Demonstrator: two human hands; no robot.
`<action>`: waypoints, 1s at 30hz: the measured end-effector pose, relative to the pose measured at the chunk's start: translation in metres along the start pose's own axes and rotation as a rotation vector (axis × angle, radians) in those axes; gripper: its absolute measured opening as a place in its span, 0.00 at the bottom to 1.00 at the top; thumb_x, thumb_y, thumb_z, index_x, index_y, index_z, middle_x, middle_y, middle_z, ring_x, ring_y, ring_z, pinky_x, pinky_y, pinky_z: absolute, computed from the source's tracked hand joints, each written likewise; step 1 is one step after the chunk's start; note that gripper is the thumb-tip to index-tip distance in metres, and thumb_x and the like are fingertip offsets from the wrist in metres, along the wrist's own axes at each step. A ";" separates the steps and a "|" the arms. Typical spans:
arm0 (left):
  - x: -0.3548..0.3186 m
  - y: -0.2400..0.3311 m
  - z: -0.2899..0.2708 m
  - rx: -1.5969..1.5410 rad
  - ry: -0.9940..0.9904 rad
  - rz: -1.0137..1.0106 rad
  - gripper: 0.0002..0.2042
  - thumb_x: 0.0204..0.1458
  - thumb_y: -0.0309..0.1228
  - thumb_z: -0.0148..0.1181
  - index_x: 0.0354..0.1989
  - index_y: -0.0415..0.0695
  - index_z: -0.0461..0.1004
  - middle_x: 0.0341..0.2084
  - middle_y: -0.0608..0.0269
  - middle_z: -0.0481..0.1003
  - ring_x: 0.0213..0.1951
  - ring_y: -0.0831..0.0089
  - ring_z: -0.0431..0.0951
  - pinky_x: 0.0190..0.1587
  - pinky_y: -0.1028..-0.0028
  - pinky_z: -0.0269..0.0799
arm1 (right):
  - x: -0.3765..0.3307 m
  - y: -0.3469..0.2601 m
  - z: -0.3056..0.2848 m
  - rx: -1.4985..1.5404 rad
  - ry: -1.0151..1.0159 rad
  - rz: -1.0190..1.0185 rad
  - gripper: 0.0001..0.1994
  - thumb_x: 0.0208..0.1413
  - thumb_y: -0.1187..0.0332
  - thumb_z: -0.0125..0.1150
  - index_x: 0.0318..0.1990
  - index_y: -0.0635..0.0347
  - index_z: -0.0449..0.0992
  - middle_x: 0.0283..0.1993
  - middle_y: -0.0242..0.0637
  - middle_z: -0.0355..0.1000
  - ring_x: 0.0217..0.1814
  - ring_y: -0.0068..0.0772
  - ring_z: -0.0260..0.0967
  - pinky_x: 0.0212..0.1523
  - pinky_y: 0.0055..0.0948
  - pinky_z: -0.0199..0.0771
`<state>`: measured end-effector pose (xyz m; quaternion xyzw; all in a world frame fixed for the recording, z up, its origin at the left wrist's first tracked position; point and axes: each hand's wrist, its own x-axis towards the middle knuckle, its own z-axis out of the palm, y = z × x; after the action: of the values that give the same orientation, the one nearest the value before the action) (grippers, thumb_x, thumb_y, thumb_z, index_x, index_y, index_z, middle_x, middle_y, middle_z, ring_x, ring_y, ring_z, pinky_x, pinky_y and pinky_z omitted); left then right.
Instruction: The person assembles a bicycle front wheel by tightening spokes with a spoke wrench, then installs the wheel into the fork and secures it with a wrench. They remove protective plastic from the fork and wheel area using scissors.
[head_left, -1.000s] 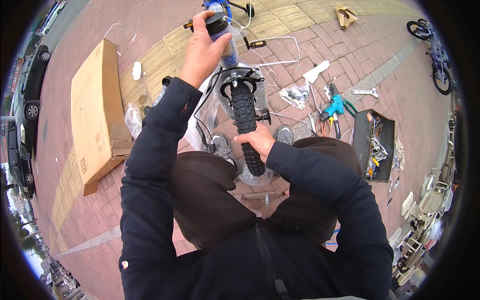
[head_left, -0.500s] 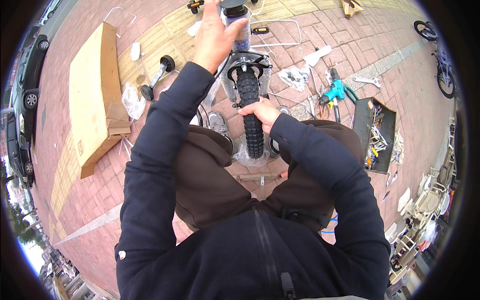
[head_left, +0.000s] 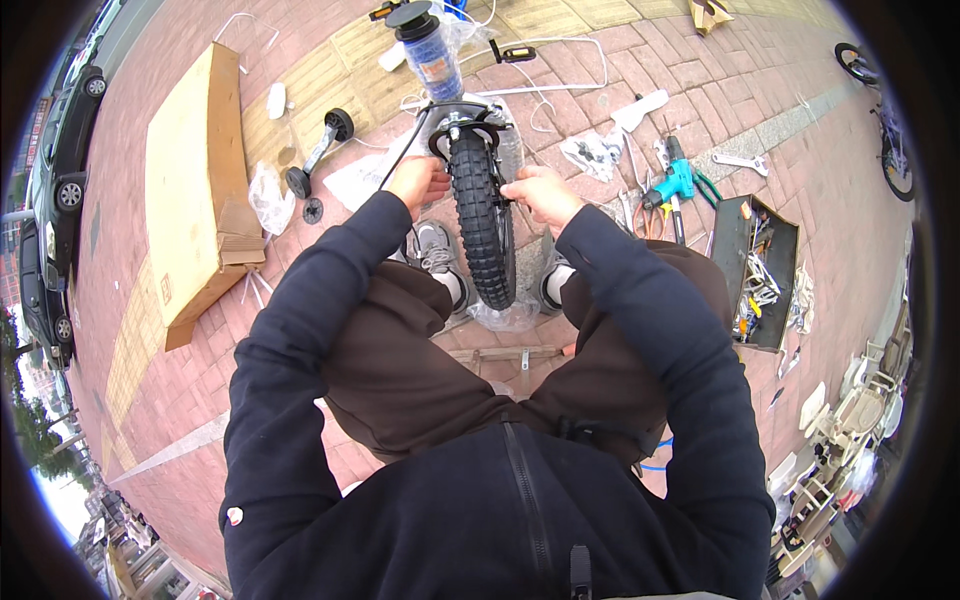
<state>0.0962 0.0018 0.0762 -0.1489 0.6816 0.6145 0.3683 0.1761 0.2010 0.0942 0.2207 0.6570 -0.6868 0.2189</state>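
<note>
Brought left hand [head_left: 422,185] down from clear plastic, black-lidded tube [head_left: 432,64] to face right hand [head_left: 545,196] across bumpy, round black rubber wheel [head_left: 478,215] between grey shoes [head_left: 436,248], with fingers curled narrow, but cannot tell on what.

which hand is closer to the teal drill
Right: the right hand is left of the teal drill, beside the tyre; the left hand is farther off, on the tyre's other side.
</note>
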 end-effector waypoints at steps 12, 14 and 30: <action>-0.039 -0.012 0.054 -0.041 0.081 0.359 0.27 0.32 0.23 0.68 0.42 0.33 0.60 0.29 0.58 0.70 0.28 0.72 0.74 0.30 0.74 0.73 | 0.012 -0.032 -0.040 -0.532 -0.095 -0.185 0.13 0.42 0.72 0.57 0.37 0.68 0.76 0.28 0.38 0.73 0.30 0.25 0.67 0.33 0.23 0.66; -0.037 -0.013 0.052 -0.056 0.053 0.361 0.27 0.34 0.22 0.67 0.44 0.33 0.60 0.30 0.59 0.70 0.27 0.73 0.74 0.29 0.74 0.74 | -0.002 -0.046 -0.046 -0.672 -0.045 -0.364 0.14 0.44 0.68 0.57 0.38 0.68 0.75 0.28 0.39 0.74 0.28 0.26 0.69 0.33 0.24 0.68; -0.029 -0.030 0.049 -0.583 -0.141 0.295 0.37 0.47 0.30 0.56 0.63 0.46 0.40 0.43 0.56 0.67 0.39 0.65 0.73 0.40 0.64 0.73 | -0.028 -0.069 -0.038 -0.988 -0.004 -0.407 0.21 0.43 0.56 0.57 0.33 0.70 0.75 0.36 0.56 0.72 0.42 0.50 0.71 0.44 0.38 0.69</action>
<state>0.1513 0.0349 0.0750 -0.1048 0.4639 0.8393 0.2635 0.1584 0.2426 0.1649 -0.0421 0.9312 -0.3246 0.1604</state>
